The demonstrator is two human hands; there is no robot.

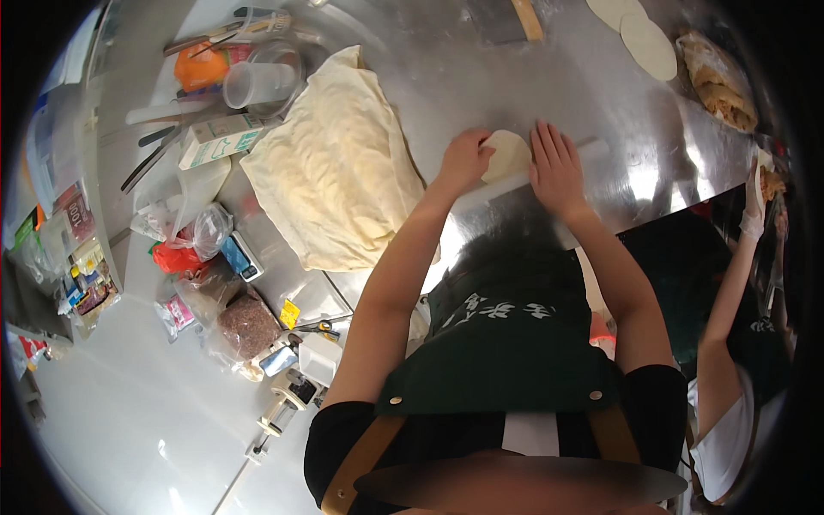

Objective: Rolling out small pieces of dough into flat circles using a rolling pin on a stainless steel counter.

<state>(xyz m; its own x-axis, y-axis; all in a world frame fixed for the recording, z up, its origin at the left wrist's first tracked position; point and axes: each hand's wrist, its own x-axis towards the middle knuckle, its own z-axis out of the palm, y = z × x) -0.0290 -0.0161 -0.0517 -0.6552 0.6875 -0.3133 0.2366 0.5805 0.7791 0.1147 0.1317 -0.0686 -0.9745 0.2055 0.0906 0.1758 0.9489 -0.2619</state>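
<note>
My left hand [464, 161] is at the left edge of a thin round of pale dough [510, 156] on the steel counter, its fingers curled and thumb on the dough's rim. Flat on a pale rolling pin [590, 151] lies my right hand [558, 173], fingers stretched out and side by side just right of the dough. The pin runs slantwise along the dough's near edge, and my right palm hides part of it.
Left of my arm, a cream cloth [335, 163] covers something lumpy. Tubs [257, 84], a carton [221, 139] and bags crowd the far left. Flat dough rounds [648, 45] and a filled bag [719, 81] lie far right. A co-worker's gloved hand [754, 202] shows at right.
</note>
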